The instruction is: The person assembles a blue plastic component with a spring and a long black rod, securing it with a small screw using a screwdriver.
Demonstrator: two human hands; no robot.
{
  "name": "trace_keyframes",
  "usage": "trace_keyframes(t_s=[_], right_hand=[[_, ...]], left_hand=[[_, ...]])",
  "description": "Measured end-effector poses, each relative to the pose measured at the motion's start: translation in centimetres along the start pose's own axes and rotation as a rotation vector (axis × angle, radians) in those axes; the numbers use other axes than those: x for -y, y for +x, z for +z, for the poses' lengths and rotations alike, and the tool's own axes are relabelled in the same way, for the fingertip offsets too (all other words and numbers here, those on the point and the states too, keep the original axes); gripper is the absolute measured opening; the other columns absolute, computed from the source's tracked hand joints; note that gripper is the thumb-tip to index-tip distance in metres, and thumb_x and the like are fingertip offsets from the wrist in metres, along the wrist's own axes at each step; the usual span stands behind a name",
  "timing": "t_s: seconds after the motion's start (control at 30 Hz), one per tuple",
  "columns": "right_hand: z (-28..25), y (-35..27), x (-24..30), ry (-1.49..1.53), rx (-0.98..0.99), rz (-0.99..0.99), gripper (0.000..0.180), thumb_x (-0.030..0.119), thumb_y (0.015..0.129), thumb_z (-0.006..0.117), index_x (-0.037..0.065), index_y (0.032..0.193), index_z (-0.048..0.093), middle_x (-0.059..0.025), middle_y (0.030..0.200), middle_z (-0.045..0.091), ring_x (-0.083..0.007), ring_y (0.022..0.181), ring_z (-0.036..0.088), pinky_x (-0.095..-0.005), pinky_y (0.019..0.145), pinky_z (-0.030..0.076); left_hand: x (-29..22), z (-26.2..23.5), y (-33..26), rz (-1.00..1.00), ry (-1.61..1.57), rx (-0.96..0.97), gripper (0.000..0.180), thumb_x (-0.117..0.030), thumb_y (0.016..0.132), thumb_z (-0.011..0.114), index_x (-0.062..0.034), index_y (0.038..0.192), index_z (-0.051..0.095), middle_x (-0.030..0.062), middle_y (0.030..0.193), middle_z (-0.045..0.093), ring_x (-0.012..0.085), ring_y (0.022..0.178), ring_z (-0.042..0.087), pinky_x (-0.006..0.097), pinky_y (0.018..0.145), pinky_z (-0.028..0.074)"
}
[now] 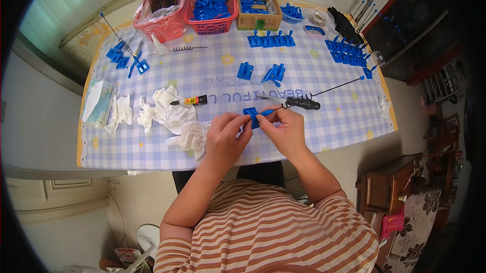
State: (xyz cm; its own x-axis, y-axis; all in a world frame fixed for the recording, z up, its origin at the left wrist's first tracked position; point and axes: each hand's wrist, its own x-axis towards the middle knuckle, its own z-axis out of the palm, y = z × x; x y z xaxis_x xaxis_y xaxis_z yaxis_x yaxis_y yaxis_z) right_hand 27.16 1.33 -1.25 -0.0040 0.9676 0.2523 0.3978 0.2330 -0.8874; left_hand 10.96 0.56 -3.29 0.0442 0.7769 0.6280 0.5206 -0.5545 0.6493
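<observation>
Pinching a blue plastic clip (249,111) from either side, the left hand (226,133) and right hand (285,128) hold their fingertips close together. From the right hand's fingers a black coiled wire (336,86) runs outward, crossing a black-handled screwdriver (306,103) just beyond that hand. A glue tube (190,101) lies ahead of the left hand, and two loose blue clips (245,71) lie farther ahead of both.

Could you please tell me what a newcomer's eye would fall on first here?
Probably the left hand and right hand, meeting at a blue plastic piece near the table's front edge. Next might come the red basket full of blue plastic parts at the far side, beside a cardboard box. Crumpled white tissues left of the hands also stand out against the checked tablecloth.
</observation>
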Motion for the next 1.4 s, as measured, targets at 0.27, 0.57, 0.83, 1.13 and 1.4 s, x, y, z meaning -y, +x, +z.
trace_keyframes(t_s=[0.27,0.57,0.83,1.13,1.4], right_hand=[[0.3,-0.1,0.4,0.026,-0.029,0.019,0.013,0.008,0.079,0.075,-0.001,0.087,0.069,-0.0053,0.07,0.069,-0.008,0.064,0.064,-0.0228,0.063,0.051],[1.3,-0.3,1.3,0.068,-0.09,0.003,0.013,0.009,0.079,0.075,-0.001,0.086,0.07,-0.0071,0.071,0.07,-0.0096,0.062,0.065,-0.0238,0.058,0.051],[1.9,0.1,3.0,0.043,-0.074,0.042,0.013,0.011,0.081,0.074,0.0,0.088,0.071,-0.0064,0.071,0.071,-0.0089,0.064,0.066,-0.0229,0.059,0.052],[2.3,0.3,2.9,0.016,-0.09,-0.047,0.014,0.01,0.08,0.074,0.0,0.089,0.071,-0.0088,0.072,0.071,-0.0124,0.064,0.068,-0.0243,0.058,0.053],[2.3,0.8,4.1,-0.164,0.017,-0.178,0.017,0.019,0.081,0.072,0.002,0.082,0.068,-0.0136,0.071,0.065,-0.031,0.063,0.064,-0.0375,0.056,0.05]], left_hand=[[-0.4,0.5,-1.2,0.063,0.088,-0.097,0.031,0.002,0.076,0.072,-0.0046,0.106,0.068,0.0102,0.09,0.064,0.0263,0.071,0.058,0.036,0.064,0.046],[-1.1,0.4,-1.3,0.094,0.225,-0.117,0.03,0.0,0.08,0.071,-0.0013,0.11,0.067,0.0132,0.108,0.064,0.028,0.088,0.066,0.047,0.088,0.049],[-1.0,0.6,-0.8,0.014,0.069,-0.236,0.03,0.007,0.08,0.068,0.0009,0.11,0.067,0.0169,0.105,0.064,0.0306,0.087,0.066,0.037,0.075,0.056],[-1.1,0.0,-0.4,-0.007,0.029,-0.226,0.03,0.008,0.081,0.068,0.0,0.11,0.068,0.0158,0.105,0.062,0.0262,0.081,0.067,0.032,0.067,0.056],[-0.7,-0.5,-0.6,-0.126,-0.069,-0.234,0.035,0.005,0.077,0.07,-0.0015,0.111,0.068,0.0159,0.109,0.062,0.0254,0.086,0.066,0.031,0.072,0.055]])
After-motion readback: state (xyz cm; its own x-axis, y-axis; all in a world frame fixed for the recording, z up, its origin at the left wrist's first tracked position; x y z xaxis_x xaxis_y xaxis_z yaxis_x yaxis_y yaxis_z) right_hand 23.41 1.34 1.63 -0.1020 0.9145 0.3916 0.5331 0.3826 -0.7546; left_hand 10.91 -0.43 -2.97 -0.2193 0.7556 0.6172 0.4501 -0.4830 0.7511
